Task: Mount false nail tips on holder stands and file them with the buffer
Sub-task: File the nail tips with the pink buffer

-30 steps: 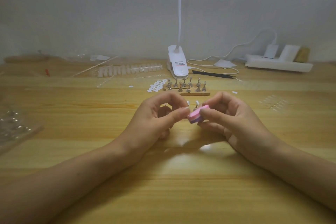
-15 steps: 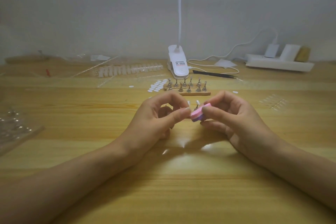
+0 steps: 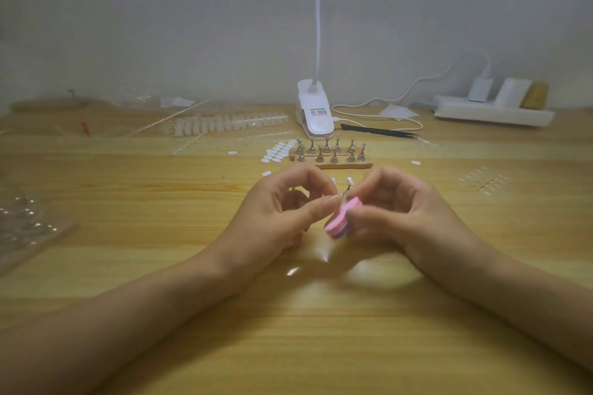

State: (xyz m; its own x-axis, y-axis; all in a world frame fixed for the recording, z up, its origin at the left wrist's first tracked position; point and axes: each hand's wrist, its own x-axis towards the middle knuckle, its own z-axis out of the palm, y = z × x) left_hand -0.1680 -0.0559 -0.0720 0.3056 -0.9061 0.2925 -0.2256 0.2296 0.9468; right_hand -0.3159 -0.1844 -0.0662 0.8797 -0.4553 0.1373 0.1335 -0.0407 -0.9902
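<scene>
Pink and purple foam buffer block [image 3: 341, 218] is low in the middle of the yellow wooden table [image 3: 288, 330], lifted a bit off it. My right hand [image 3: 404, 212] holds the block, with the fingers curled round its 3 o'clock side. My left hand [image 3: 282, 212] is at 9 o'clock from the block. Its thumb and first finger are pinched together right at the block's edge. The thing they pinch is hidden. I think it is a false nail tip being rubbed on the block, so I think filing is the step going on now.

Just past the block at 12 o'clock stand two small metal holder stands with clear tips on top [image 3: 349, 181]. Those two look mounted. I cannot tell if they are filed.

Farther at 12 o'clock is a wooden base with a bunch of little metal stands [image 3: 330, 154]. Their tops look bare, so I think most of the job is left.

At 11 o'clock lie small white oval stickers [image 3: 279, 152]. Past them is a long row of clear nail tips [image 3: 231, 123], not yet used. At 2 o'clock, well apart, lie more loose clear tips [image 3: 484, 181].

A white clip lamp [image 3: 314, 112] sits far off at 12 o'clock, with black tweezers [image 3: 378, 131] beside it at 1 o'clock.
</scene>
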